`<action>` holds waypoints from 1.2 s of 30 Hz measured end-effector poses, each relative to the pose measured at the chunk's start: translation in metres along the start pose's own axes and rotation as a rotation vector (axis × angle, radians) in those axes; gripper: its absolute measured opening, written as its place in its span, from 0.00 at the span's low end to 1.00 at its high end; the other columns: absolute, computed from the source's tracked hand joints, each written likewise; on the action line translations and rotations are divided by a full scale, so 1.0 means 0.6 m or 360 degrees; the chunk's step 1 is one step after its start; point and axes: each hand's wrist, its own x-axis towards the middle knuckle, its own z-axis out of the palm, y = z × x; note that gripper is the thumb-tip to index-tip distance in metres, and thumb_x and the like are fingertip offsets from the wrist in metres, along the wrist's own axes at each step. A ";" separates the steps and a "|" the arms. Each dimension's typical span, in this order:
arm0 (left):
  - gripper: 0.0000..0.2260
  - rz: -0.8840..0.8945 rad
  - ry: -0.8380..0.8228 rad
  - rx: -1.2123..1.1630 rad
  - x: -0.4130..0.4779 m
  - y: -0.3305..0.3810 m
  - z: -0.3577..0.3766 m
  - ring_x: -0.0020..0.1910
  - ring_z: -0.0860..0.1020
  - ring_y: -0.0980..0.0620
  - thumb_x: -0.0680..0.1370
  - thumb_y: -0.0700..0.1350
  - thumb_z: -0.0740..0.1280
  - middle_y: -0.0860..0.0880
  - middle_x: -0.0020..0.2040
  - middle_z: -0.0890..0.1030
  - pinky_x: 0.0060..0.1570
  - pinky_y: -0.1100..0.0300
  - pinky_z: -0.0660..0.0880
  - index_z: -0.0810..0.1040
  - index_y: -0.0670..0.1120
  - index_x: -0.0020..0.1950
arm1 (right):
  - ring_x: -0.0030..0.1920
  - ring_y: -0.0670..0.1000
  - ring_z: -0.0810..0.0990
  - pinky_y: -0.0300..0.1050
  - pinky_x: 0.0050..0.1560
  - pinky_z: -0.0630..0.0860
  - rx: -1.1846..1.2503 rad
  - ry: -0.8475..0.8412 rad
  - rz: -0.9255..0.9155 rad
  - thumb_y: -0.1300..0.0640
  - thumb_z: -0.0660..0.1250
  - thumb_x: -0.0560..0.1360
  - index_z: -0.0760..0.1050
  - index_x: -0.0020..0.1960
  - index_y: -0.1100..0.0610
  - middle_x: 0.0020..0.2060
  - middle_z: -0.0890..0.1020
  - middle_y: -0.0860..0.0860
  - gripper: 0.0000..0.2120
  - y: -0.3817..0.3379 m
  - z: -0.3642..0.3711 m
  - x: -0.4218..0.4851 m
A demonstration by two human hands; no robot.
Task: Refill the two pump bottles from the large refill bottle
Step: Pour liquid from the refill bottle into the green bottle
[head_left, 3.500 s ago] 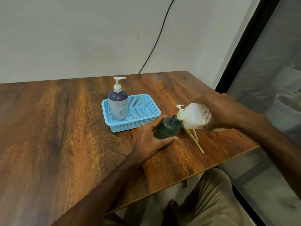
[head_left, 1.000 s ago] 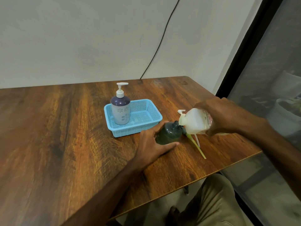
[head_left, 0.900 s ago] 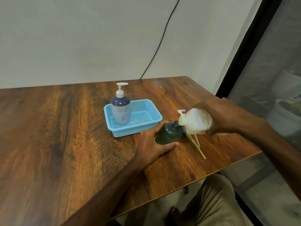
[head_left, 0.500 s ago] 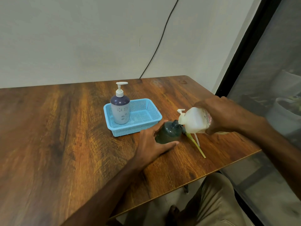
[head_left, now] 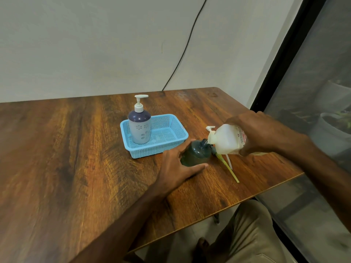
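A dark green pump bottle stands open-necked on the wooden table, just right of the blue basket. My left hand wraps around its base, thumb on one side and fingers on the other. My right hand grips the large white refill bottle, tipped sideways with its mouth at the green bottle's neck. The purple-and-white pump bottle, pump fitted, stands inside the basket. A removed pump with a yellowish tube lies on the table below the refill bottle.
The table's front-right edge runs close to the bottles. A black cable hangs down the wall behind. My knee shows beneath the table edge. A dark screened window fills the right side.
Hardly anything has shifted: both hands and both bottles keep the same pouring pose, and only the camera view drifts slightly.
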 end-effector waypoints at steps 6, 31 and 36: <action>0.35 0.0001 0.0014 0.0014 0.001 -0.004 0.002 0.66 0.78 0.62 0.68 0.53 0.84 0.57 0.66 0.82 0.65 0.62 0.78 0.76 0.54 0.73 | 0.69 0.49 0.67 0.37 0.56 0.60 0.0067 -0.0011 0.0013 0.49 0.82 0.63 0.64 0.74 0.44 0.70 0.71 0.46 0.45 0.005 0.004 0.002; 0.33 0.0037 0.0010 -0.0006 0.000 0.003 0.000 0.65 0.79 0.61 0.69 0.52 0.83 0.56 0.65 0.82 0.64 0.60 0.79 0.75 0.59 0.71 | 0.68 0.51 0.69 0.39 0.56 0.62 0.0041 -0.0029 0.0028 0.48 0.83 0.63 0.64 0.74 0.45 0.69 0.72 0.46 0.45 0.003 0.001 0.005; 0.34 0.0039 0.0010 0.0000 0.000 0.001 0.001 0.65 0.79 0.60 0.69 0.53 0.83 0.56 0.65 0.83 0.64 0.57 0.80 0.75 0.57 0.72 | 0.68 0.51 0.69 0.38 0.56 0.61 0.0041 -0.0011 0.0025 0.49 0.83 0.63 0.65 0.73 0.46 0.69 0.72 0.47 0.44 0.005 0.002 0.004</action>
